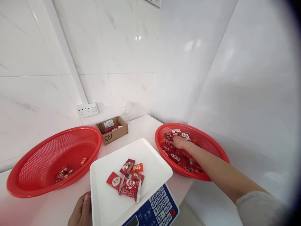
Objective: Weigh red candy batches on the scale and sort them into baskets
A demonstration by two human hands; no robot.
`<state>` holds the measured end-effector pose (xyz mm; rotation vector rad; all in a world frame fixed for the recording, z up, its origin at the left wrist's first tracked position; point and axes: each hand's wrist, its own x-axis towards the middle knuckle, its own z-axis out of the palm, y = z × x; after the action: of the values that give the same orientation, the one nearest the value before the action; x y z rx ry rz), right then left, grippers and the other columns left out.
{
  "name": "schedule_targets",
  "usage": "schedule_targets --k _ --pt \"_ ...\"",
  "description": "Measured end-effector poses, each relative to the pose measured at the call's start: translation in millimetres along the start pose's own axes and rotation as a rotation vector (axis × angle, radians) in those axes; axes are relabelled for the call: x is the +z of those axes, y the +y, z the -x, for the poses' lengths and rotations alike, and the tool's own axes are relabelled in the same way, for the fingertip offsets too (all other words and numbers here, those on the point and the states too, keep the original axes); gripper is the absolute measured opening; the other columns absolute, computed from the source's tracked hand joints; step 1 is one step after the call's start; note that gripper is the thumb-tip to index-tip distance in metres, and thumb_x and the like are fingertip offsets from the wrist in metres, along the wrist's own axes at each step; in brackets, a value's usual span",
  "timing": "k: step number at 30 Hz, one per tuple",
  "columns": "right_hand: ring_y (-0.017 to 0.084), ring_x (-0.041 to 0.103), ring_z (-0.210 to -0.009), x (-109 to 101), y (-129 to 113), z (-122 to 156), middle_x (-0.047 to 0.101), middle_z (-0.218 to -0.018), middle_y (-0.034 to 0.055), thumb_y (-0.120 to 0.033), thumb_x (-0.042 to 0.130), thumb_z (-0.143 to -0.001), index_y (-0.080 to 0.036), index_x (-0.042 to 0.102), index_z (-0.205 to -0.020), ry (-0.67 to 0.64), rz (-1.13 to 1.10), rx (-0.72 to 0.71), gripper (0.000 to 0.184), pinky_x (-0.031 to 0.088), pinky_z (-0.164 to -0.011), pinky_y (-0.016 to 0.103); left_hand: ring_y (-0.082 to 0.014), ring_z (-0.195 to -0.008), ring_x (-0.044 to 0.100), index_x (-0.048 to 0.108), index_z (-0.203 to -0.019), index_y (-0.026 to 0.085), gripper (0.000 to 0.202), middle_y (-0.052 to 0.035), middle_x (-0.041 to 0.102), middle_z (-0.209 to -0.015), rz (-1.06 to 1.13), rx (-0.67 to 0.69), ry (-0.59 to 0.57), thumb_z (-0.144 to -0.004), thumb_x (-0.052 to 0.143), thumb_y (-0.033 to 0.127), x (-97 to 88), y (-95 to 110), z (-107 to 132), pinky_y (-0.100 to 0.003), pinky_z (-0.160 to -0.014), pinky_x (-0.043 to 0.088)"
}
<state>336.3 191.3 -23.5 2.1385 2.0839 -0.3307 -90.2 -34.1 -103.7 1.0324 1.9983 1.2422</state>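
Note:
My right hand (178, 142) reaches into the right red plastic basket (217, 152), touching the small red snack packets (175, 157) heaped there. Its visible fingers are apart, and I see nothing held in them. Beside the left edge of a white weighing tray (103, 185), my left hand (81, 209) is closed. A speck of red shows at its fingertips, but what it holds is hidden. Several red and orange packets (129, 186) lie in a loose cluster on the tray. The tray belongs to a digital scale with a blue keypad (162, 205).
Another red basket (77, 138) stands at the left with a few packets (64, 172) at its bottom. Behind the scale, a small open cardboard box (116, 136) holds more red packets. A wall socket (87, 110) is above the white table (141, 124), which meets the walls.

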Motion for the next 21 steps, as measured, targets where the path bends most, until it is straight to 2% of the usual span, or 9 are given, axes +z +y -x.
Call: schedule_targets --k 4,6,8,10,11,13,17,19,21 --pt "0.022 0.057 -0.103 -19 -1 13 0.059 -0.115 0.0102 -0.037 0.049 -0.09 -0.014 0.058 -0.109 0.133 -0.039 0.02 0.031 0.045 -0.089 0.045 -0.026 -0.094 0.062 0.062 -0.096 0.023 0.049 -0.0046 0.068 -0.101 0.027 0.016 0.014 -0.076 0.043 0.064 -0.1 5 1 -0.033 -0.076 0.052" --pt "0.029 0.054 -0.11 -31 -6 30 0.057 -0.12 0.0179 -0.037 0.038 -0.093 -0.01 0.06 -0.106 0.217 -0.084 -0.01 0.037 0.042 -0.091 0.045 -0.0257 -0.091 0.062 0.062 -0.094 0.022 0.05 -0.0052 0.068 -0.099 0.028 0.013 0.013 -0.076 0.043 0.064 -0.4 7 2 -0.033 -0.074 0.052" --pt "0.025 0.05 -0.117 -38 -16 53 0.054 -0.128 0.0139 -0.038 0.03 -0.095 -0.014 0.056 -0.115 0.291 -0.15 -0.076 0.041 0.039 -0.097 0.039 -0.0253 -0.087 0.062 0.061 -0.094 0.021 0.05 -0.0054 0.068 -0.097 0.014 0.017 0.009 -0.077 0.042 0.064 -0.6 9 3 -0.032 -0.071 0.052" --pt "0.019 0.047 -0.121 -41 -33 79 0.05 -0.134 0.0044 -0.042 0.027 -0.094 -0.024 0.051 -0.124 0.327 -0.248 -0.171 0.042 0.038 -0.1 0.031 -0.0241 -0.084 0.061 0.061 -0.095 0.021 0.05 -0.0049 0.067 -0.094 0.004 0.026 0.004 -0.079 0.041 0.063 -0.6 12 4 -0.032 -0.068 0.051" --pt "0.02 0.048 -0.12 -40 -44 92 0.052 -0.132 0.0044 -0.045 0.033 -0.092 -0.024 0.054 -0.121 0.341 -0.441 -0.277 0.042 0.038 -0.1 0.032 -0.0231 -0.082 0.061 0.06 -0.096 0.021 0.048 -0.0043 0.067 -0.092 0.006 0.027 0.005 -0.08 0.04 0.062 -0.5 12 5 -0.031 -0.067 0.05" --pt "0.023 0.052 -0.117 -33 -69 116 0.057 -0.127 0.0055 -0.049 0.039 -0.088 -0.024 0.06 -0.115 0.231 -0.732 -0.446 0.042 0.041 -0.098 0.038 -0.0207 -0.078 0.059 0.059 -0.096 0.022 0.045 -0.0028 0.065 -0.088 0.019 0.016 0.027 -0.083 0.039 0.06 -0.8 14 7 -0.03 -0.066 0.05" --pt "0.024 0.053 -0.116 -9 -113 142 0.06 -0.124 0.0058 -0.05 0.042 -0.087 -0.025 0.063 -0.113 -0.022 -0.895 -0.628 0.042 0.04 -0.099 0.043 -0.0177 -0.069 0.057 0.058 -0.094 0.02 0.043 -0.0008 0.059 -0.076 0.037 0.016 0.152 -0.084 0.039 0.057 -5.9 20 11 -0.029 -0.065 0.049" --pt "0.024 0.047 -0.122 5 -123 146 0.055 -0.129 0.0053 -0.048 0.044 -0.087 -0.026 0.061 -0.115 0.018 -0.866 -0.649 0.041 0.039 -0.102 0.042 -0.0173 -0.068 0.057 0.058 -0.094 0.019 0.043 -0.001 0.058 -0.076 0.042 0.046 0.217 -0.084 0.039 0.057 -11.8 24 14 -0.03 -0.066 0.05" --pt "0.023 0.045 -0.124 20 -124 147 0.052 -0.132 0.0055 -0.046 0.044 -0.087 -0.026 0.061 -0.117 0.154 -0.81 -0.608 0.039 0.037 -0.104 0.042 -0.0176 -0.07 0.058 0.058 -0.096 0.02 0.043 -0.0018 0.059 -0.078 0.016 0.072 0.257 -0.084 0.038 0.056 -19.7 28 20 -0.031 -0.068 0.05"
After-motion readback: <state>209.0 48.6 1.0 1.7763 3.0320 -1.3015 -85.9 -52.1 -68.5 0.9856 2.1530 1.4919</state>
